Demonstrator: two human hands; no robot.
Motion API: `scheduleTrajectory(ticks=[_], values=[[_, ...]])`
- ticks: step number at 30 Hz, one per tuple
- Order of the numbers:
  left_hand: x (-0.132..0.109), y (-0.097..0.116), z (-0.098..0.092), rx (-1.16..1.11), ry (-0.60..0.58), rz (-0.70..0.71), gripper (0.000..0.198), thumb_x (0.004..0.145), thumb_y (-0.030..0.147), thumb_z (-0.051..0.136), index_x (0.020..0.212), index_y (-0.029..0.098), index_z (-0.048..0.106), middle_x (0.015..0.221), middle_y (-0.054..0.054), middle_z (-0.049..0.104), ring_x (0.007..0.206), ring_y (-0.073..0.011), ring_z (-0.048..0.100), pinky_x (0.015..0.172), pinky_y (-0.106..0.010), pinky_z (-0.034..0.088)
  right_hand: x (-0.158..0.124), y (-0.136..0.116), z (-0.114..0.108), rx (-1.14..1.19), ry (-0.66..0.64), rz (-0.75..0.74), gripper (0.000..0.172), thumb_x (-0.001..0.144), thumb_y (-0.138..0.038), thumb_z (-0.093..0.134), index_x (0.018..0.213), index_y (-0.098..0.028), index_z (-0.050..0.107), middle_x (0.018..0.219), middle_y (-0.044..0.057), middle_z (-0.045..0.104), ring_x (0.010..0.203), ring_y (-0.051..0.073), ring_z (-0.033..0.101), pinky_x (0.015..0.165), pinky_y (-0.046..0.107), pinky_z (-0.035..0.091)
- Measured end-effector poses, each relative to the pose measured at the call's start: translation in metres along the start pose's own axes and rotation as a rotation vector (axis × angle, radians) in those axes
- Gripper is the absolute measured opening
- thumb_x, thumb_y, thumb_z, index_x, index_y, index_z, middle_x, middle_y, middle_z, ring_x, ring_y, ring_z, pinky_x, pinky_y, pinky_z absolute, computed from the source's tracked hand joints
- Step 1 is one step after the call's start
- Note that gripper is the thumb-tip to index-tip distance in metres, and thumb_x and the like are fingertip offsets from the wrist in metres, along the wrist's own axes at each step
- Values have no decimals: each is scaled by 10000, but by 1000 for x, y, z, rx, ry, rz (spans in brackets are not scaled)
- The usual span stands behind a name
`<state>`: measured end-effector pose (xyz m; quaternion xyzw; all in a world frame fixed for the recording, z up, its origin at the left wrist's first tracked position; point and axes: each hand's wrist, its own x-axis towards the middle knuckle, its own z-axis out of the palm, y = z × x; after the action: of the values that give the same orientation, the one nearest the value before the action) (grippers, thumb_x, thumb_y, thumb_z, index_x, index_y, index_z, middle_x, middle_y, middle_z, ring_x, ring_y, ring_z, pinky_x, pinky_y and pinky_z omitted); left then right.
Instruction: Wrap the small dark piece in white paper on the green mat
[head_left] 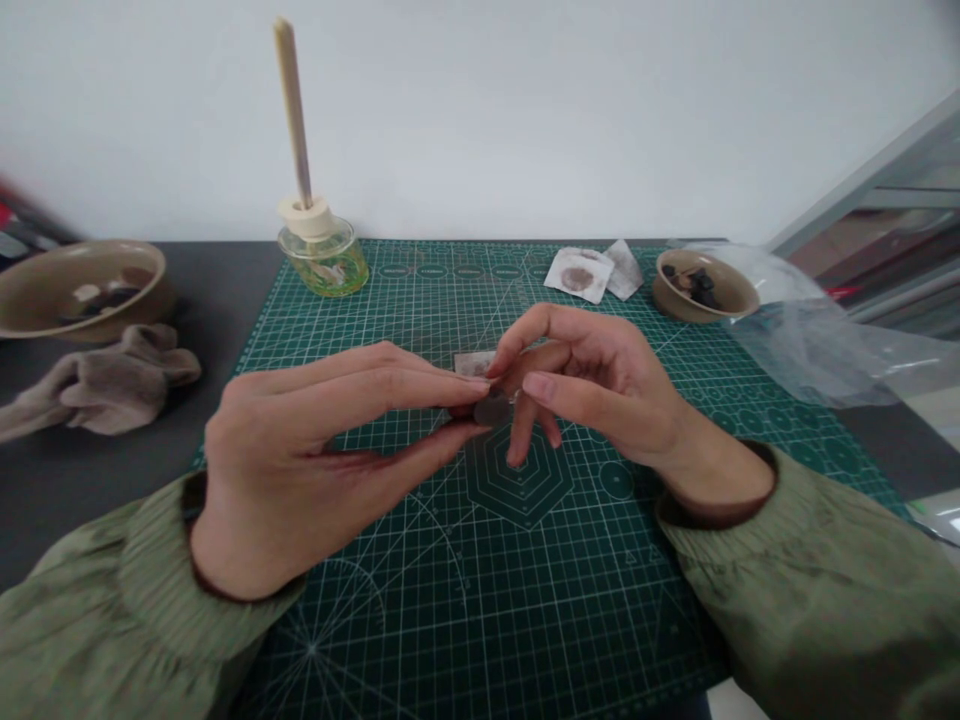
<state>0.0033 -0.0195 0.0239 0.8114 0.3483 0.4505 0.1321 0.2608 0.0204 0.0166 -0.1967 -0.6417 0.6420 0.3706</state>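
Along the left of the dark grey desk [225,290], at about 10 o'clock from the hands, sits a wide tan ceramic bowl [82,290] holding dark and pale pieces, with a crumpled taupe cloth [105,385] at 9 o'clock. At 11 o'clock, on a green gridded cutting mat [600,600], a pale stick in a roll of cream tape [306,215] stands on a small glass jar of yellow liquid [324,262].

The left hand [300,450], in an olive green sleeve, pinches a dark round disc [491,410] between thumb and forefinger, above the mat's centre. The disc looks thin, stiff and light, so its flat faces seem the surest hold. The right hand [600,390] curls just over it, fingers close; whether they grip it cannot be told.

A small printed card [474,363] lies behind the fingertips at 12 o'clock. At 1 o'clock are a white paper square with a brown round mark [577,275] and a small tan bowl of dark pieces [703,285]. A clear plastic bag [810,330] spreads at 2 o'clock.
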Motion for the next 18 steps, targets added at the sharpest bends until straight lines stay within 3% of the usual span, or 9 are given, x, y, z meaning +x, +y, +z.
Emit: scheduleTrajectory(ticks=[6,9,18], values=[[-2,-1,-1,16,0,20,201,1044,287,903,1220,377,865,1146,51,934,927,-226,902,780,-410,789,3,-2,1,-57,92,25,312,932,-310,1008,1001,-188,730,819,-23,771,595,127,754,493,204,547],[-3,-1,-2,17,2,7,200,1040,288,904,1209,392,877,1144,72,930,906,-211,899,779,-386,789,2,-2,1,-120,62,60,360,863,-311,1064,970,-193,741,774,-31,754,569,110,688,481,195,522],[-2,-3,0,1,-3,3,251,1022,304,916,1227,447,896,1120,65,933,866,-246,895,712,-436,788,1,-3,2,-78,5,76,222,1062,-337,870,969,-171,756,759,-4,806,510,79,621,468,168,458]])
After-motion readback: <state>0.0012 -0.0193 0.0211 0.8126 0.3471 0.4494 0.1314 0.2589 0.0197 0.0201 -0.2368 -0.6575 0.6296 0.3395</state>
